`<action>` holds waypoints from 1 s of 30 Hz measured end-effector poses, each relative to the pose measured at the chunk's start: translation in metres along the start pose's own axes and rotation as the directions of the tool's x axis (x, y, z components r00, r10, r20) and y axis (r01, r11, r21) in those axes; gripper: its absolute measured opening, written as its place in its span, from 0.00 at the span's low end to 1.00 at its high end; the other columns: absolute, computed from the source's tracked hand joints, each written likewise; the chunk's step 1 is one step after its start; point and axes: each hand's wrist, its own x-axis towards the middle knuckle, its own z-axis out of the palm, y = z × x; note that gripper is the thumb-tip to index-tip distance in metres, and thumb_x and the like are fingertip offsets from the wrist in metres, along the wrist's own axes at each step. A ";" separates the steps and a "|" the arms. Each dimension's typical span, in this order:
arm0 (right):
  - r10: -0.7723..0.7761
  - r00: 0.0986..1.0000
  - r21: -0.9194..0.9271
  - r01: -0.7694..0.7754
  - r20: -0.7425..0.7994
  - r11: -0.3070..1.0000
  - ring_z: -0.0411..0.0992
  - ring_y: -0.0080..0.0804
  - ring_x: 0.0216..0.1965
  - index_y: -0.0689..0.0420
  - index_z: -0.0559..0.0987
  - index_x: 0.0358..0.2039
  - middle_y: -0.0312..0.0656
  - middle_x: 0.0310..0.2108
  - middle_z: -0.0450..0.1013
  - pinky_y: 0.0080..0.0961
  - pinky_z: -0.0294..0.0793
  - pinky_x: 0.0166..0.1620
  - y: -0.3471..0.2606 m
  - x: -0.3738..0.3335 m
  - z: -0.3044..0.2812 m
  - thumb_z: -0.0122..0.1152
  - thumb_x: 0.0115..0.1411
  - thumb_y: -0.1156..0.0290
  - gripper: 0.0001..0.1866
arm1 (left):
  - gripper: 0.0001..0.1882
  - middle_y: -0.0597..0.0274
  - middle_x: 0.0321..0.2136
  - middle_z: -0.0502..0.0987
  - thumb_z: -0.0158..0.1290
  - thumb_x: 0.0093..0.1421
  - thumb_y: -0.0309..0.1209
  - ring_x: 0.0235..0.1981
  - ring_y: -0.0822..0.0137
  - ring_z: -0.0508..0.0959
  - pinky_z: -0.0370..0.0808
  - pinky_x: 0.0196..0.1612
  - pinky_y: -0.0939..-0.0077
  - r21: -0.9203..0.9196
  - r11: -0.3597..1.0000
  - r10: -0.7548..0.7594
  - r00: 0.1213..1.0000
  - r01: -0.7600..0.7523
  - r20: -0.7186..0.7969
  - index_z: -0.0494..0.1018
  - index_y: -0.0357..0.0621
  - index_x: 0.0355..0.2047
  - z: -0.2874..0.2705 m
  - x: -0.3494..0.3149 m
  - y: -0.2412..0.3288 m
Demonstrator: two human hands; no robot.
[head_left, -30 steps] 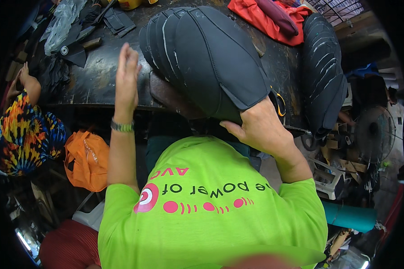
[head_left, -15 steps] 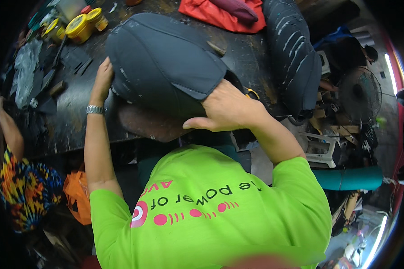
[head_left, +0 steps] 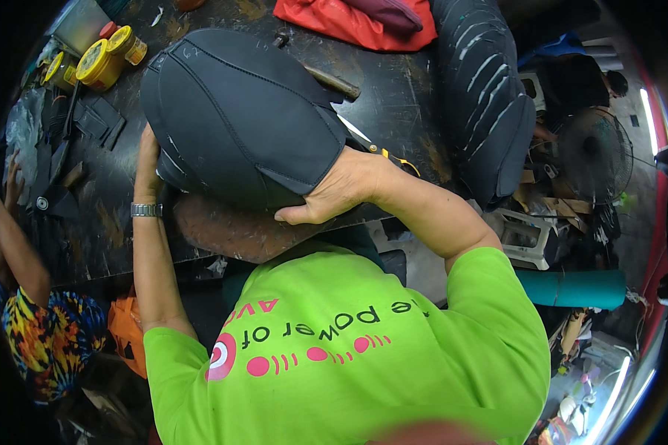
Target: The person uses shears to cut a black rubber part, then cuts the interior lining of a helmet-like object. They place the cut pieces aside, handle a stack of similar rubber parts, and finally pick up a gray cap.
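Over a dark worktable (head_left: 397,93), the right hand (head_left: 340,187) grasps black stitched panels (head_left: 237,122) by one corner; the left hand (head_left: 148,159) meets their left edge, its grip unclear.

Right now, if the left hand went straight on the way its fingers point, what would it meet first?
The left hand would most likely meet the stack of black stitched pieces first, right beside it; depth is unclear, so it might instead slide along the stack's left side.

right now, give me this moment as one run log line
left hand: at left edge of black stitched stack | right hand: at its lower right edge | beside stack: yellow-handled scissors on dark table
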 end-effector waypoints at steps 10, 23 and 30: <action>-0.149 0.965 0.076 0.169 -0.215 0.983 0.58 0.54 0.66 0.64 0.69 0.59 0.59 0.63 0.62 0.38 0.53 0.69 0.009 0.000 -0.005 0.57 0.58 0.53 0.34 | 0.36 0.45 0.66 0.62 0.55 0.62 0.21 0.62 0.55 0.69 0.66 0.64 0.64 0.727 0.677 0.370 0.906 -0.112 -0.205 0.53 0.29 0.68 -0.031 -0.028 -0.070; 0.037 0.971 0.323 0.043 -0.238 0.946 0.70 0.47 0.51 0.59 0.76 0.46 0.48 0.46 0.73 0.39 0.69 0.58 -0.001 0.006 0.024 0.57 0.62 0.60 0.18 | 0.32 0.51 0.63 0.63 0.48 0.66 0.30 0.61 0.60 0.68 0.64 0.65 0.66 0.274 0.956 0.194 0.928 -0.105 -0.320 0.52 0.39 0.69 0.007 -0.018 -0.028; 0.332 0.894 0.257 -0.412 0.301 0.874 0.68 0.52 0.55 0.61 0.73 0.52 0.54 0.52 0.71 0.43 0.66 0.61 -0.033 0.028 0.001 0.54 0.63 0.56 0.24 | 0.35 0.48 0.66 0.60 0.51 0.64 0.28 0.65 0.56 0.63 0.58 0.68 0.64 0.145 0.982 0.165 0.929 -0.122 -0.332 0.51 0.41 0.70 0.024 -0.012 -0.012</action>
